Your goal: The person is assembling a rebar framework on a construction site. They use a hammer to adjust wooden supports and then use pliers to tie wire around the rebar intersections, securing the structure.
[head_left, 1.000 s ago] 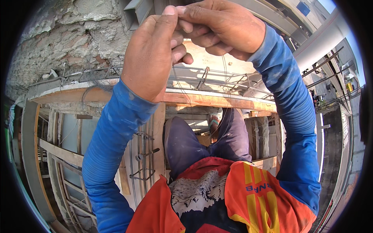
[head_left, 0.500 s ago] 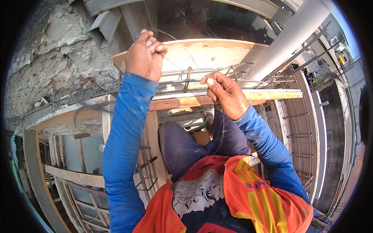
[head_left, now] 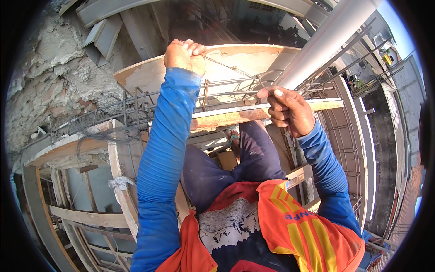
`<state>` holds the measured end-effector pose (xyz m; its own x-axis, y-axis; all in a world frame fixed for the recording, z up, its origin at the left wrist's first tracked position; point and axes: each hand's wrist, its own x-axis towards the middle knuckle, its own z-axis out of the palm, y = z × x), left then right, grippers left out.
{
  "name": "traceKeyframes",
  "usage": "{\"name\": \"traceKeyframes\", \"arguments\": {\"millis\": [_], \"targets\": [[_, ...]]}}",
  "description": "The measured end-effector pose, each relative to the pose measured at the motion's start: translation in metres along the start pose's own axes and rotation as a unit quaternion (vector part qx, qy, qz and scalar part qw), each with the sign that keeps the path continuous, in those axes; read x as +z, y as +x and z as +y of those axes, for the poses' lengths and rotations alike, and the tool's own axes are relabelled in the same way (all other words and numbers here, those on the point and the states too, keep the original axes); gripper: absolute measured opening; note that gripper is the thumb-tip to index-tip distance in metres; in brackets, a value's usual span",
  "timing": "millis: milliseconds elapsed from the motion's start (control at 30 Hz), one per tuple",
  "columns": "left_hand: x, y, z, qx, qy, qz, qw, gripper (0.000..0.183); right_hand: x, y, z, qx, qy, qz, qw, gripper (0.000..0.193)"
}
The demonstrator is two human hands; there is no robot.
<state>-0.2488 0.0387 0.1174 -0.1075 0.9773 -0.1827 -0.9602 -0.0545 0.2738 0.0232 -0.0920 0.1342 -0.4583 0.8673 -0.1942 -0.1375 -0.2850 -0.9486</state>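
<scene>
A thin tie wire [head_left: 235,69] runs between my two hands, above a curved plywood board. My left hand [head_left: 185,55] is closed in a fist round one end of it, high up in front of the board. Lower and to the right, my right hand [head_left: 290,110] pinches the other end between thumb and fingers. Beneath the wire lie steel reinforcing bars [head_left: 235,93] with stirrups, set between the plywood board [head_left: 158,75] and a timber edge plank [head_left: 235,117].
A bundle of loose wire [head_left: 108,131] hangs over the form boards at left, near a hammer head [head_left: 120,182]. A rough concrete wall [head_left: 50,68] rises at far left. A thick white pipe [head_left: 333,38] slants across the upper right. My sandaled foot [head_left: 233,140] shows below.
My right hand has moved right and slightly down, and my left hand has shifted right and closed more. The wire between them is now straighter. The view has shifted a little.
</scene>
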Motion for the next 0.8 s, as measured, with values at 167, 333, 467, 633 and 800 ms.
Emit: {"name": "traceKeyframes", "arguments": {"millis": [167,333,467,633,800], "targets": [[0.031,0.001,-0.004,0.029,-0.064,-0.027,0.997,0.028,-0.045,0.006,0.024,0.027,0.033,-0.011,0.999,0.03],[0.028,-0.002,-0.03,0.058,0.047,-0.02,0.997,0.03,-0.033,0.005,0.017,0.041,-0.149,-0.021,0.988,0.036],[0.036,-0.018,-0.072,0.066,0.134,-0.016,0.989,0.035,0.004,0.022,-0.032,0.028,-0.328,0.035,0.944,0.044],[0.042,0.001,-0.082,0.021,0.1,-0.047,0.994,0.037,-0.02,0.029,-0.075,-0.105,-0.503,0.069,0.855,0.036],[0.036,0.05,-0.11,-0.003,0.22,-0.19,0.957,0.034,-0.051,0.047,-0.12,-0.184,-0.692,0.117,0.688,0.024]]}}
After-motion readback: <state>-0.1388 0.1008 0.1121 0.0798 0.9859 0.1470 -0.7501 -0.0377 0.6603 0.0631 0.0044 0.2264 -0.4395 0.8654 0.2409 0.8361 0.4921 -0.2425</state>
